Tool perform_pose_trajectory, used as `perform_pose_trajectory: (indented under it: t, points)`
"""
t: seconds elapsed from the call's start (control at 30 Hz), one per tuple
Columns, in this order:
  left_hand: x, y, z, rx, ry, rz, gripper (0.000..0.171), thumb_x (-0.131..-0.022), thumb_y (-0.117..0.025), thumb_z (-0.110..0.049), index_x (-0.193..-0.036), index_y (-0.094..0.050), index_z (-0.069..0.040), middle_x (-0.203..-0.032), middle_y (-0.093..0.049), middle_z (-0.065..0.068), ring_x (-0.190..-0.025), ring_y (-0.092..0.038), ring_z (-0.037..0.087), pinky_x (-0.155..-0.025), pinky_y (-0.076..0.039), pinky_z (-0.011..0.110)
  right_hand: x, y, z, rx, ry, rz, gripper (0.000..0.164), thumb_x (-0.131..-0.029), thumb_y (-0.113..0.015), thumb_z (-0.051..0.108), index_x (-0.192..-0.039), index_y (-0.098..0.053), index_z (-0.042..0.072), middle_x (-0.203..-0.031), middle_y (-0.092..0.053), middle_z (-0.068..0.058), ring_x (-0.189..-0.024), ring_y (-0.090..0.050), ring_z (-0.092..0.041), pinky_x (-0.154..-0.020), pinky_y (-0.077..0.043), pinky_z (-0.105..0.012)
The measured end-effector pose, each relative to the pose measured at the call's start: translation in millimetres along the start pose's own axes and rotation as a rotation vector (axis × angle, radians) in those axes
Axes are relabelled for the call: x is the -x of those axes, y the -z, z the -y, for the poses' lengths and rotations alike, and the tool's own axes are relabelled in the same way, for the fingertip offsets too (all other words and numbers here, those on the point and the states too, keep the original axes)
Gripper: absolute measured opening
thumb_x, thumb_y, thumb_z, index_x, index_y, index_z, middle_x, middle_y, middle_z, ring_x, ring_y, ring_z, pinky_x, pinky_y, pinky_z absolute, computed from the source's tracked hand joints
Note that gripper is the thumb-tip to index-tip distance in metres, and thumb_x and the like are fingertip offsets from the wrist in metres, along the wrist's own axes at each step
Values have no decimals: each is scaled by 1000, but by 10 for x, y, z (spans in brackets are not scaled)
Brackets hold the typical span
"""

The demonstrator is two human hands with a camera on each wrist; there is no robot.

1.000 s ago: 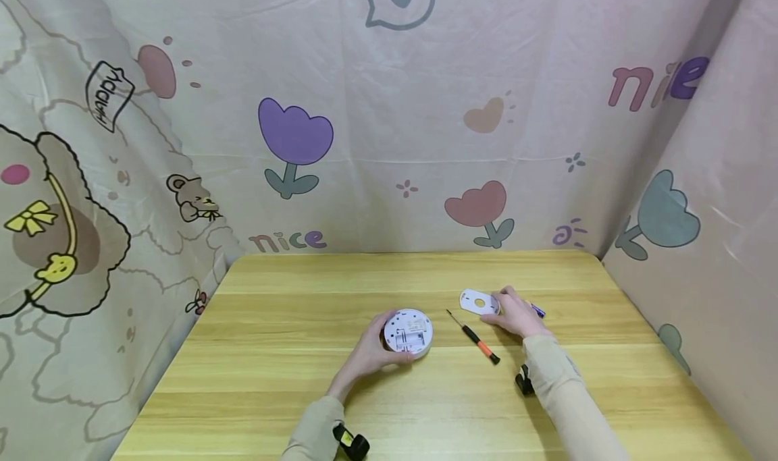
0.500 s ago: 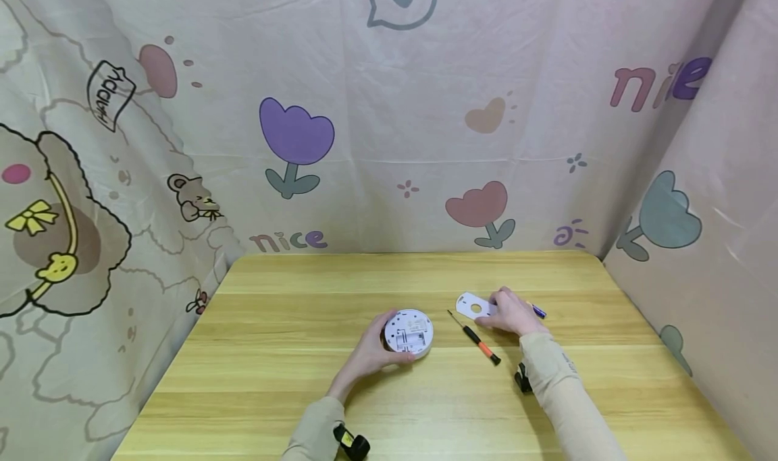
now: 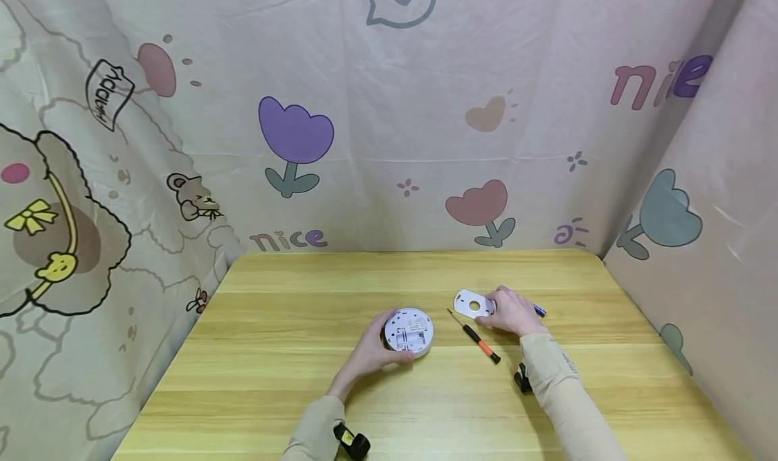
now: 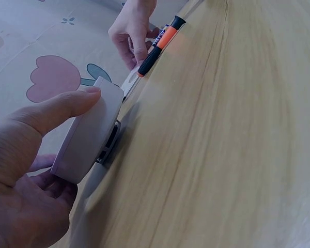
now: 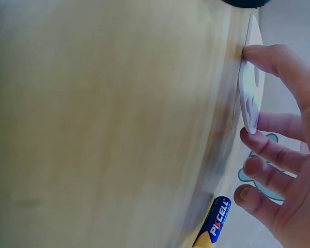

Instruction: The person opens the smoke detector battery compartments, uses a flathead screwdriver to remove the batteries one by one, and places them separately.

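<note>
My left hand [image 3: 371, 349] grips a round white device like a smoke detector [image 3: 408, 330], thumb on its near side. The face with slots, a label and a battery recess points up. In the left wrist view, a dark part shows beneath the white housing [image 4: 90, 137]. My right hand [image 3: 513, 312] pinches the right end of a flat white mounting plate [image 3: 463, 302] with a round central hole. The right wrist view has the thumb [image 5: 271, 56] on one edge of the plate [image 5: 246, 95] and fingertips at the other.
Between the hands lies a screwdriver [image 3: 481, 343] with a black and orange handle, its tip pointing away. A blue and gold battery [image 5: 215, 223] lies on the wooden table [image 3: 279, 353], just beyond the right hand. Printed cloth [image 3: 377, 110] hangs behind and at both sides.
The right hand and the white plate have shifted slightly left, towards the screwdriver. The left hand and the round device have stayed put.
</note>
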State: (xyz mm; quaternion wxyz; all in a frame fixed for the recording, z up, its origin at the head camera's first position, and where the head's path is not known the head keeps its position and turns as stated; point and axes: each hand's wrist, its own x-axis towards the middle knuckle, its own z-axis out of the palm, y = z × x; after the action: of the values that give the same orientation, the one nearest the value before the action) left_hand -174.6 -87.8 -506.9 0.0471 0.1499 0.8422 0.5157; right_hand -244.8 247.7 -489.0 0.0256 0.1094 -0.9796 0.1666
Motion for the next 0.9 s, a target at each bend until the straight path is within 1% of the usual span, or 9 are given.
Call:
perform_pose_trajectory:
  t: [0.13, 0.33, 0.57, 0.8, 0.9]
  points:
    - [1, 0, 4, -6, -5, 2, 105, -69, -92, -24, -154, -35, -1, -157, -39, 26, -144, -37, 49, -120, -26, 69, 17, 3, -4, 10, 27, -3, 58, -71, -87, 42, -115, -74, 7, -95, -63, -7, -72, -54, -18, -56, -43, -27]
    - [-1, -7, 5, 1, -3, -2, 105, -69, -92, -24, -153, -35, 0, -157, -39, 26, -144, -36, 48, -121, -25, 68, 29, 5, -9, -9, 24, 44, 63, -73, -85, 40, -123, -71, 5, -101, -65, -9, -76, -54, -18, -59, -42, -26]
    - [-4, -8, 12, -3, -3, -5, 104, -69, -92, -24, -153, -35, 0, -157, -39, 26, -144, -37, 48, -121, -25, 68, 34, -7, -23, -50, 21, 76, 63, -71, -84, 36, -123, -70, 3, -102, -64, -10, -78, -54, -18, -61, -40, -27]
    - [-10, -4, 15, 5, -10, -7, 104, -69, -92, -24, -153, -35, 1, -156, -39, 26, -143, -37, 48, -120, -26, 69, 37, -23, -42, -59, 44, 85, 57, -72, -83, 34, -119, -71, 3, -104, -64, -10, -81, -53, -17, -64, -42, -27]
    - [-10, -4, 17, 1, -9, -8, 104, -69, -92, -24, -153, -35, 0, -156, -39, 26, -143, -38, 48, -120, -26, 69, 44, -16, -38, -53, 39, 92, 63, -73, -83, 35, -124, -68, 1, -107, -65, -11, -83, -54, -18, -66, -45, -29]
